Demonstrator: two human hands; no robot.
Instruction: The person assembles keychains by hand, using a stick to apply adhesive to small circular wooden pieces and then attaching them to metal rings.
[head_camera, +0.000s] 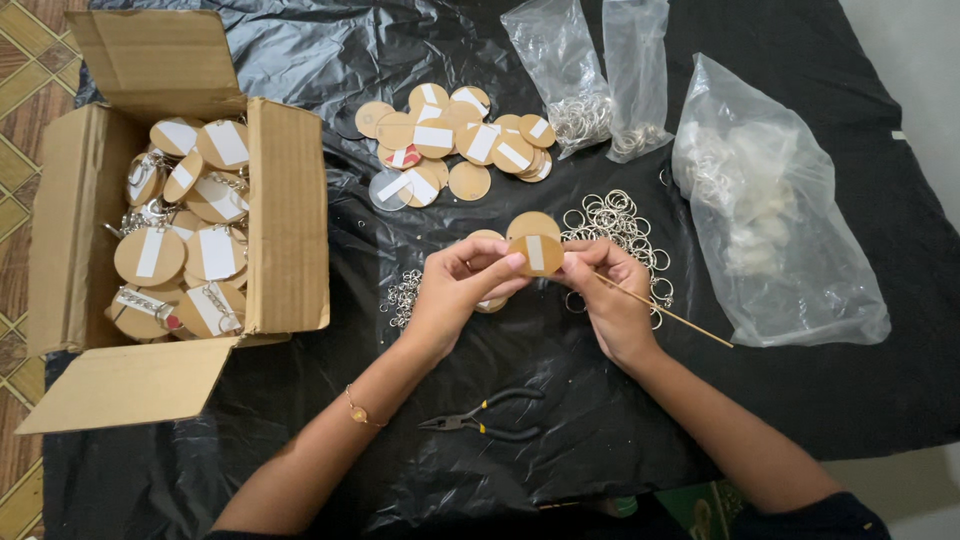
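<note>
Head view. A round wooden disc with a pale strip across its face is held above the black plastic sheet, between the two hands. The left hand is pinched on the disc's left edge, thumb and fingertips pressed together over it; the right hand is closed on the right edge and on a thin wooden stick that trails out to the right. The disc is judged light, stiff and thin, smooth enough to slip if gripped on its faces alone, so it is best taken by the rim. More discs lie farther up the sheet, loose metal rings just beyond the right hand, pliers near the wrists, and a cardboard box of finished pieces at left.
</note>
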